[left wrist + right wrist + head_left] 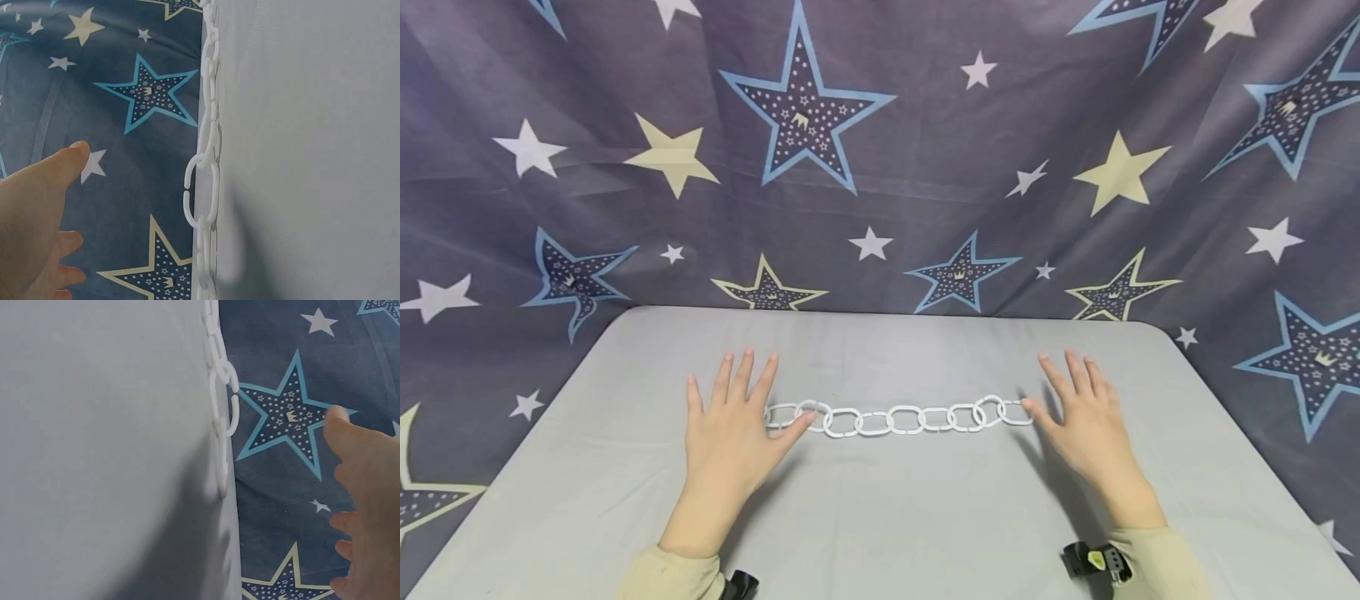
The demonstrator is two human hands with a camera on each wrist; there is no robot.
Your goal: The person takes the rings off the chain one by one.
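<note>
A chain of white plastic oval links lies stretched from left to right across the grey table. Over its left end the left hand is held with fingers spread, its thumb overlapping a link in the head view. The right hand hovers by the other end, fingers extended and thumb tip near the last link. Both hands are empty. In the left wrist view the left hand appears apart from the chain; the right wrist view likewise shows a gap between the right hand and the chain.
The table has a light grey cover with rounded far corners. Behind and beside it hangs a dark cloth printed with stars. Black straps show at both wrists, by the beige sleeves.
</note>
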